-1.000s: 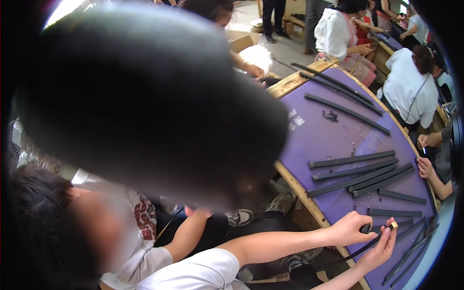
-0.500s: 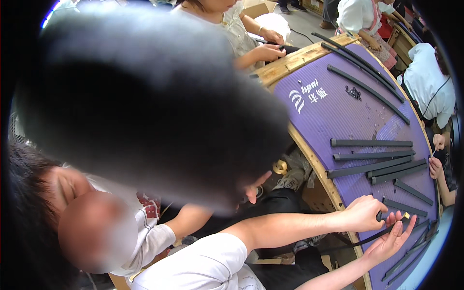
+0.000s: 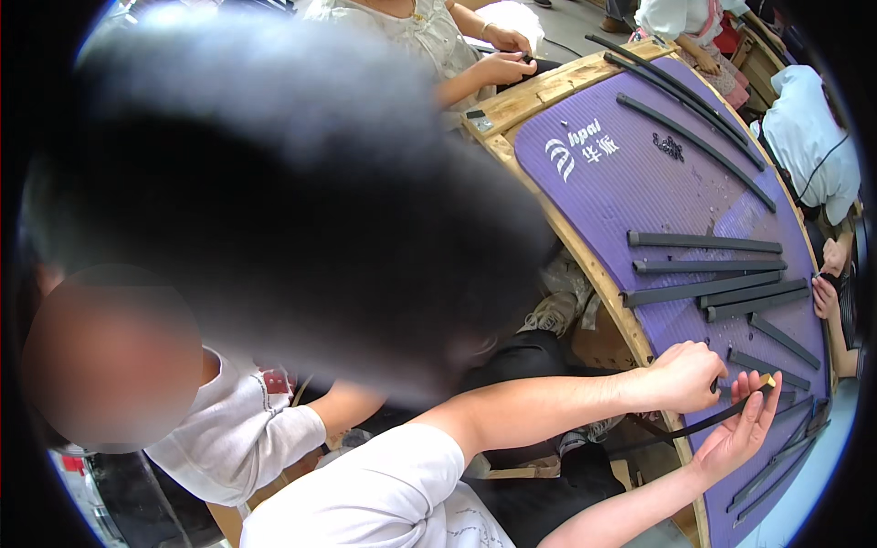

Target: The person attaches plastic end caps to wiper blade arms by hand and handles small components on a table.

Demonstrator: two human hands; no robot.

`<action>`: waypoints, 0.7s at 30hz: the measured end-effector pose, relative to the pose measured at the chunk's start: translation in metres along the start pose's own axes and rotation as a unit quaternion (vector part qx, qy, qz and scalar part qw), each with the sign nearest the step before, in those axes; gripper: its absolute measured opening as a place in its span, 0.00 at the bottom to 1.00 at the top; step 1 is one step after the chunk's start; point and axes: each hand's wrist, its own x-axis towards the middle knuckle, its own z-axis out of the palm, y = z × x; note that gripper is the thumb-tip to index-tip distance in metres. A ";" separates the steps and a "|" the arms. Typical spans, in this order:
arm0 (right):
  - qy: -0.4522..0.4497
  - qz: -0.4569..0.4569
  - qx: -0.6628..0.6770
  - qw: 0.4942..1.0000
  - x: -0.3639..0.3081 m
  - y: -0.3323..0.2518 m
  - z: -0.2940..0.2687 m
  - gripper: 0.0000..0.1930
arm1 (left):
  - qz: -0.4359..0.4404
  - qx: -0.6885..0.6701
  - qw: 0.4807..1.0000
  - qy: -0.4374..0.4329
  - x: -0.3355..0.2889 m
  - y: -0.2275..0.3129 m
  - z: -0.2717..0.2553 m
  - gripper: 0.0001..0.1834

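My left hand (image 3: 685, 377) is closed, held just above the table's near edge. A small dark piece shows at its fingertips, too covered to name. Close beside it, my right hand (image 3: 738, 427) is turned palm up and pinches a long flat black strip (image 3: 713, 433) between thumb and fingers. The strip's tip (image 3: 769, 381) is yellow and stands out past the fingers near the left hand. From the right hand the strip runs back over the table edge toward my lap. Beyond both hands lie short black bars (image 3: 767, 370) on a purple mat (image 3: 594, 215).
More black bars (image 3: 703, 243) and long curved ones (image 3: 699, 151) lie on the mat, with small black bits (image 3: 669, 146). A wooden rim (image 3: 594, 274) borders the table. People sit around it; one person (image 3: 247, 411) is close at left. A blurred dark shape (image 3: 274, 210) blocks the upper left.
The view has shifted slightly, so the table's bars sit higher in it. The person at left has moved lower and further left. My hands stay close together, the strip still in my right hand.
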 end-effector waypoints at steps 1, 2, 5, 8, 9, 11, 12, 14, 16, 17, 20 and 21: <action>-0.012 0.003 -0.001 1.000 0.000 0.000 0.000 0.19 | -0.001 0.015 1.000 -0.020 0.000 -0.002 0.000 0.16; -0.025 0.006 0.000 1.000 -0.002 0.000 0.001 0.19 | -0.001 0.030 0.999 -0.040 -0.001 -0.001 -0.002 0.13; -0.029 -0.002 -0.016 0.999 -0.002 0.001 -0.004 0.18 | -0.015 0.021 0.999 -0.033 -0.004 0.003 -0.003 0.14; -0.027 -0.014 -0.021 0.999 -0.002 0.000 -0.007 0.15 | -0.026 0.019 0.999 -0.036 -0.006 0.001 -0.003 0.16; -0.027 -0.012 -0.023 0.999 -0.002 0.001 -0.007 0.15 | -0.027 0.019 0.999 -0.035 -0.006 0.000 -0.003 0.16; -0.010 -0.015 -0.005 1.000 -0.004 0.002 -0.005 0.13 | -0.030 0.008 0.999 -0.033 -0.007 -0.003 -0.007 0.16; -0.009 -0.013 -0.005 1.000 -0.004 0.001 -0.006 0.13 | -0.032 -0.001 0.999 -0.030 -0.007 -0.004 -0.008 0.16; -0.011 -0.018 0.013 1.000 -0.002 0.000 -0.013 0.12 | -0.023 -0.005 0.999 -0.024 -0.006 0.000 -0.006 0.17; -0.027 -0.020 0.031 0.999 -0.001 0.007 -0.025 0.12 | -0.010 -0.006 1.000 -0.019 -0.007 0.002 -0.006 0.17; -0.007 -0.014 0.024 1.000 -0.004 0.007 -0.022 0.12 | -0.017 -0.009 1.000 -0.020 -0.008 0.001 -0.006 0.18; 0.034 -0.028 0.006 0.999 -0.008 -0.001 -0.003 0.13 | -0.028 -0.016 0.999 -0.027 -0.007 0.000 -0.004 0.18; 0.054 -0.046 -0.008 0.997 -0.009 -0.005 0.004 0.13 | -0.033 -0.022 0.999 -0.033 -0.007 0.000 -0.004 0.18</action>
